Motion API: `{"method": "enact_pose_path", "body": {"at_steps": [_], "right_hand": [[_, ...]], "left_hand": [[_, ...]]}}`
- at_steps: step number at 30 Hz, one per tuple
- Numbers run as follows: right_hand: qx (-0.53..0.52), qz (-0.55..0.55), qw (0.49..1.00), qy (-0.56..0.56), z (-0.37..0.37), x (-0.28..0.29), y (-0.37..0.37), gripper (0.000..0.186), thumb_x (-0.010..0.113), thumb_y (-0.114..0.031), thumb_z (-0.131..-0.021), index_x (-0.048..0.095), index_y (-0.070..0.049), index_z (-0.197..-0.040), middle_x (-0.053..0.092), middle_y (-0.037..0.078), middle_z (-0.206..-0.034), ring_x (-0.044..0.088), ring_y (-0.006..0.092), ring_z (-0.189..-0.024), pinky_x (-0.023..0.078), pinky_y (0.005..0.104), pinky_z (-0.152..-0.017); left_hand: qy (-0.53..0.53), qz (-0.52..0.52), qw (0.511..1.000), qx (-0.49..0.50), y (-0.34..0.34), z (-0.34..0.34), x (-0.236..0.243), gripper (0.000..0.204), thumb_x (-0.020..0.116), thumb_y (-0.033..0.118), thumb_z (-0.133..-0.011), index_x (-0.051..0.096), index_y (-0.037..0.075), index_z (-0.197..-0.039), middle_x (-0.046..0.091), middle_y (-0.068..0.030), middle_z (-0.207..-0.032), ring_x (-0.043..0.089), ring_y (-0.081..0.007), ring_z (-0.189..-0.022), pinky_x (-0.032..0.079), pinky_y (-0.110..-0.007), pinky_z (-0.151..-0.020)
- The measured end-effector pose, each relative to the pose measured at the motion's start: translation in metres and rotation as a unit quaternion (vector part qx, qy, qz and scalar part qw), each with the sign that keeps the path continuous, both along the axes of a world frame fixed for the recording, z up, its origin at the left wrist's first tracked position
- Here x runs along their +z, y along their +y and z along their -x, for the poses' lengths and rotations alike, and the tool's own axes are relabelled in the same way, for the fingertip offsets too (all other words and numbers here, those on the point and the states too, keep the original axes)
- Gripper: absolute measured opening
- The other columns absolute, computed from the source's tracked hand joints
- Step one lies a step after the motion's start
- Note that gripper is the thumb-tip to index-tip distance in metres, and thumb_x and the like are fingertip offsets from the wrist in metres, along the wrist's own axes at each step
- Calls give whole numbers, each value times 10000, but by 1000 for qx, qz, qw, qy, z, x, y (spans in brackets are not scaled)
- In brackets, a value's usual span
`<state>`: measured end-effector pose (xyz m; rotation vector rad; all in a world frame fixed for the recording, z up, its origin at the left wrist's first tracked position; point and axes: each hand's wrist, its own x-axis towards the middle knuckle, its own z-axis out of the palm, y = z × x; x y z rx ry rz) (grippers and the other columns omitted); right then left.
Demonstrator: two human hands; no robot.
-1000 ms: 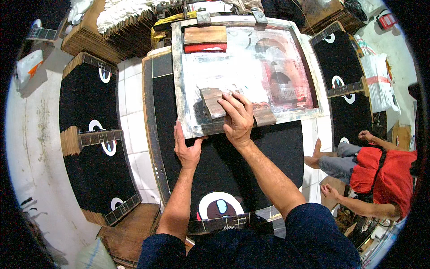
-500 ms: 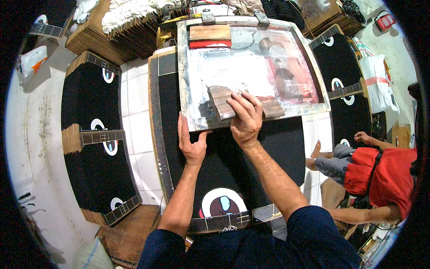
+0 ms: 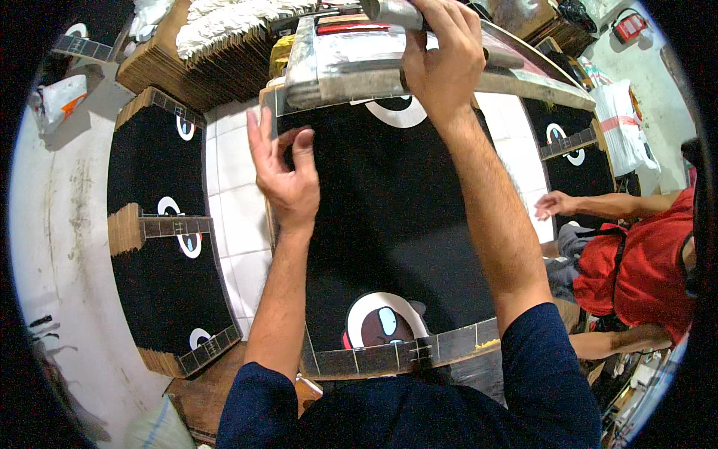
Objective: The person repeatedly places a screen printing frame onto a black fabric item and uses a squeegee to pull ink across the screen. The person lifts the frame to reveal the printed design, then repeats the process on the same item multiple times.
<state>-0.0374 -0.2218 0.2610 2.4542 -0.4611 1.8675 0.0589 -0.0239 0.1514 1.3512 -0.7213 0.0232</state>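
Note:
My right hand (image 3: pixel 449 63) is closed round a wooden squeegee (image 3: pixel 395 13), high over the screen-printing frame; its palm and wrist hide part of the frame. The printing frame (image 3: pixel 340 84), a pale, paint-smeared wooden frame, is tilted with its near side raised off the black fabric (image 3: pixel 389 194). That fabric lies on a board and bears white-ringed eye prints, one near me and one partly under the frame. My left hand (image 3: pixel 288 176) hangs over the fabric's left edge, fingers apart, holding nothing. A second, red-edged squeegee (image 3: pixel 353 24) rests at the frame's far left.
More boards with black printed fabric (image 3: pixel 153 172) stand along the left, and others (image 3: pixel 572 150) on the right. A cardboard stack (image 3: pixel 224 71) carries white cloths. At right, a co-worker in a red top (image 3: pixel 651 254) reaches a hand (image 3: pixel 557 205) toward the tiles (image 3: pixel 235 179).
The printing frame's near side has lifted from the fabric. My right hand has gone up and away with the squeegee. My left hand has let go of the frame and moved up-left.

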Motion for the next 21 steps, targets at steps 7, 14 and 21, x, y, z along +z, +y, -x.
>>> {"method": "enact_pose_path", "body": {"at_steps": [7, 14, 21], "right_hand": [[6, -21, 1000, 17, -11, 31, 10, 469, 643, 76, -741, 702, -74, -1181, 702, 161, -1071, 627, 394, -1052, 519, 455, -912], [9, -19, 1000, -19, -11, 18, -6, 499, 712, -6, -754, 707, -211, -1209, 715, 41, -1158, 618, 329, -1146, 562, 432, -930], [18, -41, 999, 5, 0, 1, 1, 500, 702, 3, -781, 695, -200, -1237, 695, 14, -1231, 592, 310, -1206, 550, 414, -987]], "left_hand": [[125, -71, 987, 69, 72, 10, -43, 596, 588, 222, -1079, 359, -73, -1543, 568, -262, -1432, 703, -213, -1043, 554, -297, -876], [94, -151, 983, 44, 58, 51, -43, 588, 623, 339, -1062, 489, -73, -1459, 758, -163, -1001, 635, -110, -786, 502, -262, -676], [120, -153, 979, -55, 3, 61, 6, 572, 538, 418, -1076, 569, -55, -1396, 681, -233, -1282, 675, -293, -1121, 514, -410, -988]]}}
